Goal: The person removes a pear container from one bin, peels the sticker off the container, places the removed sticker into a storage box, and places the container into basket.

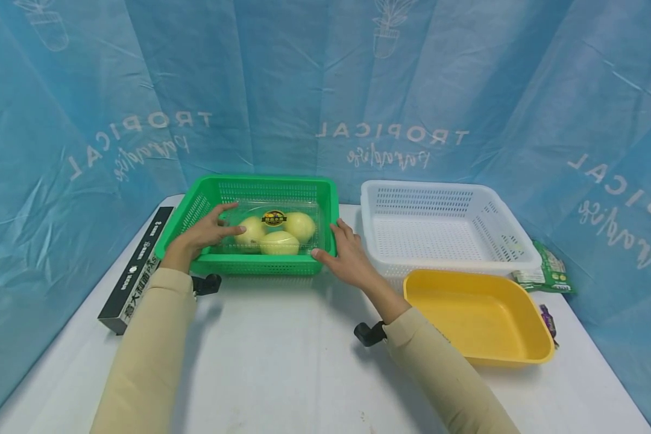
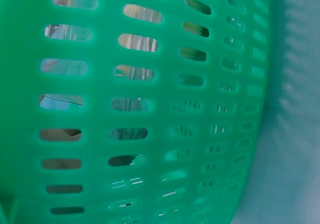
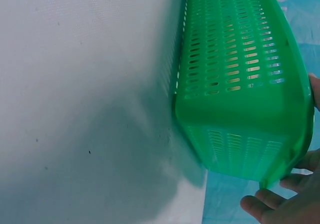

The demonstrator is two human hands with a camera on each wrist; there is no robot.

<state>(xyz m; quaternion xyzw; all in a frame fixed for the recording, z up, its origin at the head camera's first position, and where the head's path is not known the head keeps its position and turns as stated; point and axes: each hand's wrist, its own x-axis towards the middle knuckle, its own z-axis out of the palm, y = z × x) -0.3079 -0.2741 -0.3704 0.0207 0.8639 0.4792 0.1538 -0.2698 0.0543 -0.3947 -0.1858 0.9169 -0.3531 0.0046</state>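
A clear plastic box [image 1: 319,224] holding several pale yellow-green round fruits [image 1: 299,226] lies in the green basket [image 1: 260,263]; a black-and-gold label [image 1: 273,218] is on its lid. My left hand [image 1: 206,234] reaches over the basket's left part, thumb and fingers extended and spread at the box's left end. At the basket's front right corner is my right hand [image 1: 349,256]. Its thumb lies over the rim, the fingers spread along the outside of the right wall. The basket wall [image 2: 165,89] fills most of the left wrist view, hiding the left hand there.
To the right stand a white basket [image 1: 450,263] and, before it, a yellow tray [image 1: 472,319]. A green packet [image 1: 550,271] and a small purple wrapper [image 1: 548,322] lie beside them. A long black box [image 1: 135,271] is at the left. Blue curtain [image 1: 282,90] surrounds the table.
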